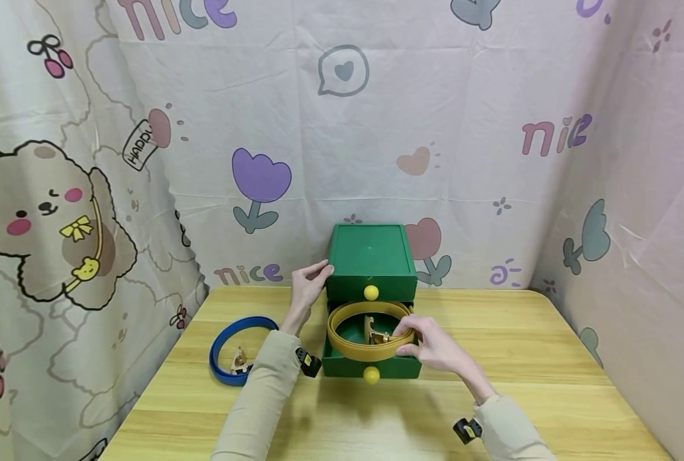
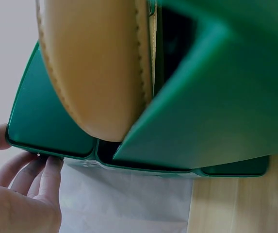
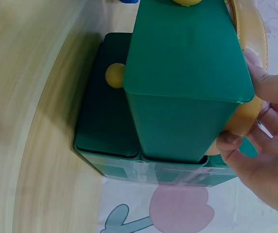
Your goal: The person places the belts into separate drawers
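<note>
In the head view, grasps a coiled mustard-tan leather belt by its right side between the thumb and fingers of the right hand. Holds the coil at the mouth of a pulled-out green plastic drawer, with a round yellow knob on the drawer's front and a gold metal buckle within the loop. Rests the left hand, fingers loosely extended, against the upper left edge of a boxy green plastic cabinet. Has a coiled blue belt lying to the left on a pale wood-grain table, before a white cartoon-printed cloth.

In the left wrist view, touches the cabinet's corner with thumb and fingertips, near the tan coil's stitched, bulging curve.

In the right wrist view, pinches the tan belt just beside the drawer's wall, with the drawer extended from the middle of three tiers. Cannot tell whether the coil touches the drawer's floor, hidden behind that wall.
</note>
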Tool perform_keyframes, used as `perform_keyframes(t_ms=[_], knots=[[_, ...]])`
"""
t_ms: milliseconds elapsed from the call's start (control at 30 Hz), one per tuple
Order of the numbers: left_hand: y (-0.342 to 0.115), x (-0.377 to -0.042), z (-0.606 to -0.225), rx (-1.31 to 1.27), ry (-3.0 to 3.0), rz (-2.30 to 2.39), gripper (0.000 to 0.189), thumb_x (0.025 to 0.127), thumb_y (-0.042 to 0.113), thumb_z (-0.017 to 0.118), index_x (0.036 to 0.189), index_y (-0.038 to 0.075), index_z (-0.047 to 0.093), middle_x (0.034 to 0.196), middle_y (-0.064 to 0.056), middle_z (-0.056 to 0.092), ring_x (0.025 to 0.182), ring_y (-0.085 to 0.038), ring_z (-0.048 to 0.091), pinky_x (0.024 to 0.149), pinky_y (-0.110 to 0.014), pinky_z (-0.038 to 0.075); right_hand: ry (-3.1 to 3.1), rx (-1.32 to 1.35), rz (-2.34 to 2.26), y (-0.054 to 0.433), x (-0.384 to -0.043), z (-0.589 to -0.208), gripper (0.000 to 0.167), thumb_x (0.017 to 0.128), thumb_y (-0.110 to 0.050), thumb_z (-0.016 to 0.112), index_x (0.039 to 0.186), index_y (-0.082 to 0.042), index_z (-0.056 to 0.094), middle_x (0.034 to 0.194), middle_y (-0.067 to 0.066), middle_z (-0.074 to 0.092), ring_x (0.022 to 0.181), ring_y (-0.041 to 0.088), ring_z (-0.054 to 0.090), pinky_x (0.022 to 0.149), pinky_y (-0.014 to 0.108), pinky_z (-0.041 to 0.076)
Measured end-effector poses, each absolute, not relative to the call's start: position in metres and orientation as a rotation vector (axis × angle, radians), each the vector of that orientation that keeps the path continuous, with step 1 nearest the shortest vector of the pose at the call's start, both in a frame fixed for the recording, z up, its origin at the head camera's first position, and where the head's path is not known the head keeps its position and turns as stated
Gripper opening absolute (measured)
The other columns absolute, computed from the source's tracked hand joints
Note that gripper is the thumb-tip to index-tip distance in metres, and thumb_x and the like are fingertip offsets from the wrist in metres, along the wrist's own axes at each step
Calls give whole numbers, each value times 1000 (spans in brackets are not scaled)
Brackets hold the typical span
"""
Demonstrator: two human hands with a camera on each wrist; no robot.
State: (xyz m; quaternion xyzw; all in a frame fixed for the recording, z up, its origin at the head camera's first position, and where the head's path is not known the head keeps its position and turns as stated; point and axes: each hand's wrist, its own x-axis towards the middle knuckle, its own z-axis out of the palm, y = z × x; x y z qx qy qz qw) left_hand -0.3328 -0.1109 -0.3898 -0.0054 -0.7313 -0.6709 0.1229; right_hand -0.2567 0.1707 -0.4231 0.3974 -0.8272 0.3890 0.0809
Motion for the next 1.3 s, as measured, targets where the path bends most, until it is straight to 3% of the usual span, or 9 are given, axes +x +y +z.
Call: perform_keyframes(t_ms=[167, 333, 667, 967, 1300], knots=[[-110, -334, -389, -15, -2123, -1970, 36, 95, 21, 70, 128, 5, 70, 127, -19, 70, 110, -17, 68, 88, -21, 55, -2479, 1171, 1178, 173, -257, -425, 18, 82, -5, 80, 95, -9, 69, 91, 6, 70, 79, 5, 55, 68, 26, 51], [-109, -331, -386, -26, -2120, -1981, 36, 96, 20, 69, 128, 4, 69, 127, -20, 69, 104, -12, 68, 82, -16, 53, -2498, 1135, 1204, 176, -256, -425, 18, 82, -6, 80, 95, -11, 69, 91, 5, 70, 79, 5, 53, 69, 23, 46], [-110, -334, -390, -24, -2126, -1971, 36, 95, 21, 70, 128, 6, 70, 127, -19, 70, 106, -14, 68, 82, -17, 54, -2532, 1074, 1118, 172, -257, -426, 20, 82, -4, 80, 95, -13, 69, 93, 1, 72, 86, 8, 62, 78, 30, 53], [-111, -333, -388, -10, -2109, -1975, 35, 95, 19, 69, 127, 5, 71, 126, -19, 70, 97, -7, 67, 78, -15, 53, -2537, 1035, 1144, 165, -258, -425, 19, 82, -2, 79, 94, -13, 69, 91, 0, 70, 82, 6, 57, 75, 28, 51], [-111, -332, -389, -8, -2136, -1955, 36, 96, 22, 69, 129, 7, 70, 128, -18, 70, 109, -17, 68, 87, -21, 55, -2484, 1023, 1066, 162, -257, -433, 22, 80, 1, 80, 93, -12, 69, 92, 1, 70, 84, 9, 58, 75, 27, 51]])
